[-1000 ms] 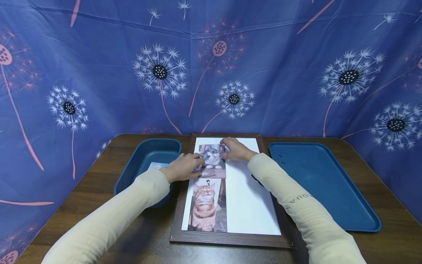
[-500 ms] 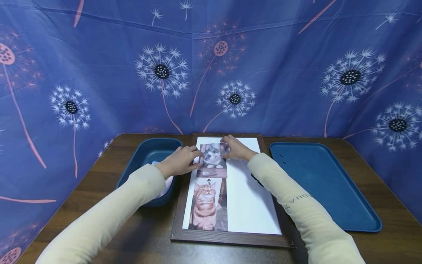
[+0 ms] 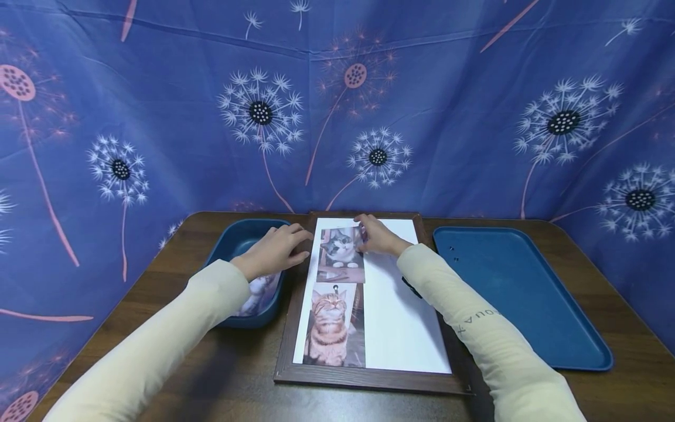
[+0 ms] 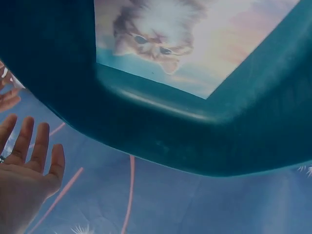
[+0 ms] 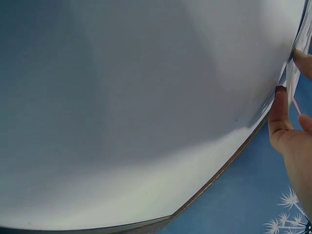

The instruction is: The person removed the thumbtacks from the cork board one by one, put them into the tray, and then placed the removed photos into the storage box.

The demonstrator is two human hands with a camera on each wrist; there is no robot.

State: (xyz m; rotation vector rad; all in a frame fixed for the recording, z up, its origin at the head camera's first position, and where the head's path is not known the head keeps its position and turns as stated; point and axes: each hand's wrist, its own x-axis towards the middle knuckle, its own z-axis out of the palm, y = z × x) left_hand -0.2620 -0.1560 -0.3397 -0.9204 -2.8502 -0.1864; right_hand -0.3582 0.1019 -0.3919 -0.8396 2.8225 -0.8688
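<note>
My left hand (image 3: pixel 274 249) hovers over the deep blue bin (image 3: pixel 211 258), its fingers spread and holding nothing. A kitten photo (image 4: pixel 151 34) lies in the bin, partly hidden by that hand in the head view. On the white framed board (image 3: pixel 403 328), my right hand (image 3: pixel 382 237) holds a grey-and-white cat photo (image 3: pixel 340 255) at its upper right edge, thumb and fingers at the paper's border. Below it lies an orange tabby photo (image 3: pixel 328 334), its top edge meeting the upper photo. A small pin-like piece (image 3: pixel 335 288) sits near the tabby photo's top.
A shallow blue tray (image 3: pixel 519 287) lies right of the board, with a few small dark pieces (image 3: pixel 453 254) at its upper left. The board's dark wooden frame (image 3: pixel 369 378) rests on the brown table (image 3: pixel 158 299). A dandelion-patterned cloth (image 3: pixel 443 117) hangs behind.
My left hand has let go of the cat photo's left side and moved left over the bin. My right hand stays at the photo's right edge.
</note>
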